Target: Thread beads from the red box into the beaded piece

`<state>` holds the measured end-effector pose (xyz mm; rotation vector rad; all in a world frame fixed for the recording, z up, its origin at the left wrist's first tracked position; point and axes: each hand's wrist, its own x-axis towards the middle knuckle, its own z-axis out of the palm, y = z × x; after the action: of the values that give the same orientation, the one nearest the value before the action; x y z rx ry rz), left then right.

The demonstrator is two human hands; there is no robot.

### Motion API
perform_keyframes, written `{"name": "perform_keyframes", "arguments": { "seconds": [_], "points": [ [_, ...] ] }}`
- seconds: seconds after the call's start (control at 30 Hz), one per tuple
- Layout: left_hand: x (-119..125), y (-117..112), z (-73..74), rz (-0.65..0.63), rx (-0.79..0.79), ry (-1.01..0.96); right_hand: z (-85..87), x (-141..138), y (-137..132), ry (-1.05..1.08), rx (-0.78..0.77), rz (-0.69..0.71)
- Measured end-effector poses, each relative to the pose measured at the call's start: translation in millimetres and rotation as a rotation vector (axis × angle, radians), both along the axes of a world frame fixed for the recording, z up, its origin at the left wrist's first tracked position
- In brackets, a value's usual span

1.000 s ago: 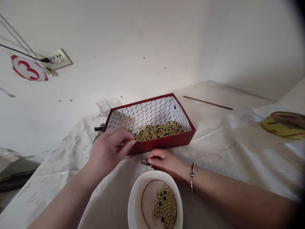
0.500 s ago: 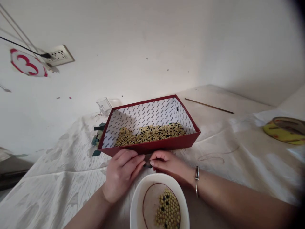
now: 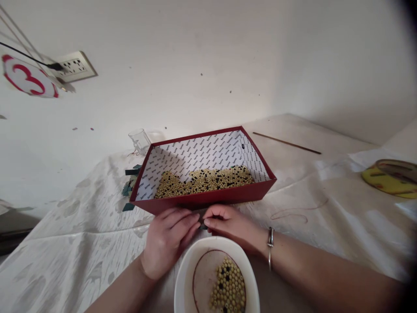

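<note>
Piece (image 3: 203, 227) between the hands (image 3: 169, 237) (image 3: 228, 221) looks small and dark.

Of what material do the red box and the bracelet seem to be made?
Red box: probably cardboard with a smooth red covering, judging by thin, flat walls and printed lining. Bracelet: likely polished silver-toned metal, since it shows bright highlights.
</note>
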<state>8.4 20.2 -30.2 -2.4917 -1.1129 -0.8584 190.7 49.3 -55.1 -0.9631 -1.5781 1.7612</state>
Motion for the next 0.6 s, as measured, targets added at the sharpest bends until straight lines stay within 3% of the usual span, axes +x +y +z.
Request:
{"name": "perform_keyframes", "arguments": {
  "seconds": [0.27, 0.6],
  "points": [
    [3.9, -3.8, -8.6, 0.078, -0.080, -0.066, -0.1, -0.8, 0.4, -0.010, 0.012, -0.002],
    [3.9, -1.9, -8.3, 0.045, -0.096, -0.126, 5.0, 0.7, -1.6, -0.060, 0.067, 0.020]
  ]
}}
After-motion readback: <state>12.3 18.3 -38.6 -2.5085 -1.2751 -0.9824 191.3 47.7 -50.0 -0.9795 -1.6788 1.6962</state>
